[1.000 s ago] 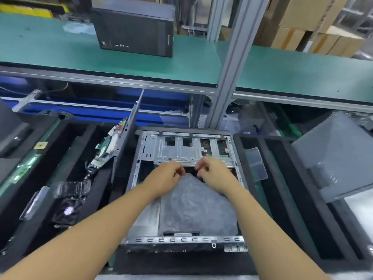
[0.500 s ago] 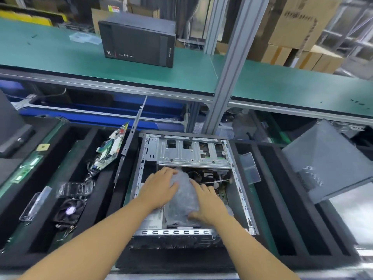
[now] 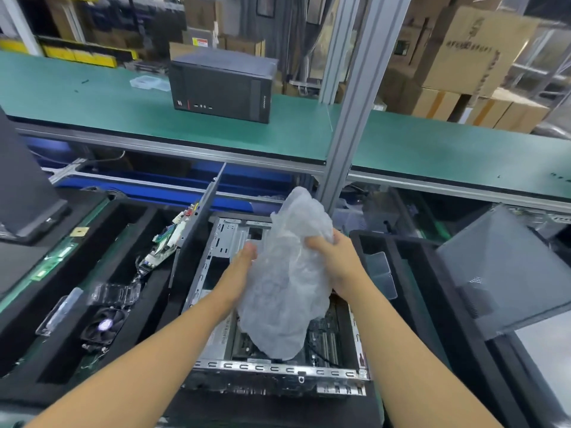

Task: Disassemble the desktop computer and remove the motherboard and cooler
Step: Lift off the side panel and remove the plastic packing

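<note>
Head view shows the open silver sheet-metal computer case (image 3: pixel 278 367) at lower centre, its dark slotted motherboard (image 3: pixel 324 338) lying flat inside, partly under a crumpled translucent grey plastic bag (image 3: pixel 287 288). The left hand (image 3: pixel 244 257) and right hand (image 3: pixel 336 264) each have their grip clamped on the bag, which is held above the case. The bag looks weightless and limp. The motherboard is likely stiff, light and fragile, best taken by its bare edges rather than its components. The cooler is hidden, so I cannot place it. A black cable (image 3: pixel 321 350) crossing the board, and the case walls, may hinder lifting. At left of frame a black cooling fan (image 3: pixel 103 325) sits in a black foam tray (image 3: pixel 154 291); a grey perforated panel (image 3: pixel 500 273) leans at right.
</note>
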